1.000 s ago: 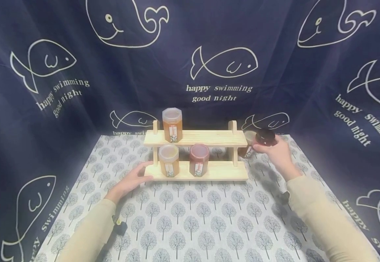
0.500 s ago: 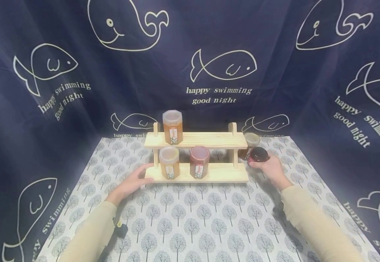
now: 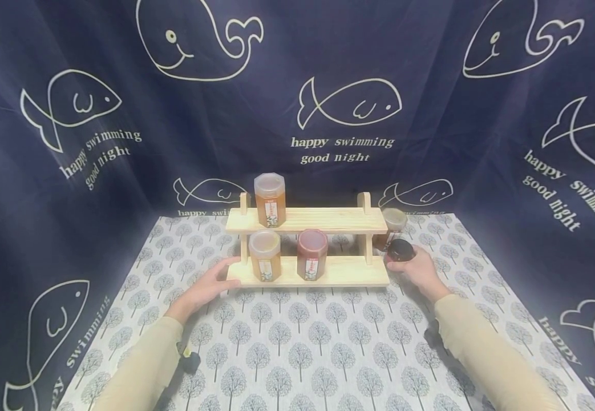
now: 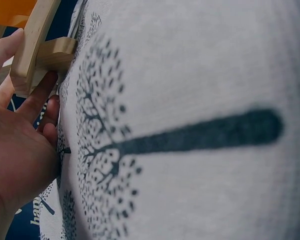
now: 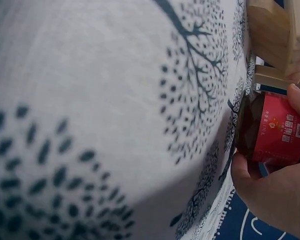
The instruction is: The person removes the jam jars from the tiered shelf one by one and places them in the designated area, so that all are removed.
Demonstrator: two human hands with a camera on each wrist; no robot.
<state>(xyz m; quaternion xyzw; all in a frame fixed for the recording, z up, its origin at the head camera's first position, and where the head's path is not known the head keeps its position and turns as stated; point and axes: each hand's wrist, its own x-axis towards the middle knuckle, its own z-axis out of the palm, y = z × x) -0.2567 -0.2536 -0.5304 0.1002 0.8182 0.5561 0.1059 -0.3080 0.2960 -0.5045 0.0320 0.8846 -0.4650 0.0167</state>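
A two-tier wooden shelf stands on the cloth-covered table. My left hand grips the left end of its lower board, thumb at the front edge and fingers round the end, as the left wrist view also shows. At the shelf's right end, my right hand holds a small jam jar with a red label and a black lid. The jar is upright, its base close to the cloth. Just behind it stands a honey jar with a pale lid, partly hidden by the jam jar and shelf.
An amber honey jar stands at the left of the upper board. The lower board carries a yellowish jar and a reddish jar. A dark blue curtain hangs behind the tree-print tablecloth.
My right hand has brought the jam jar down and toward me, from beside the pale-lidded jar to in front of it. The left hand stays on the shelf.
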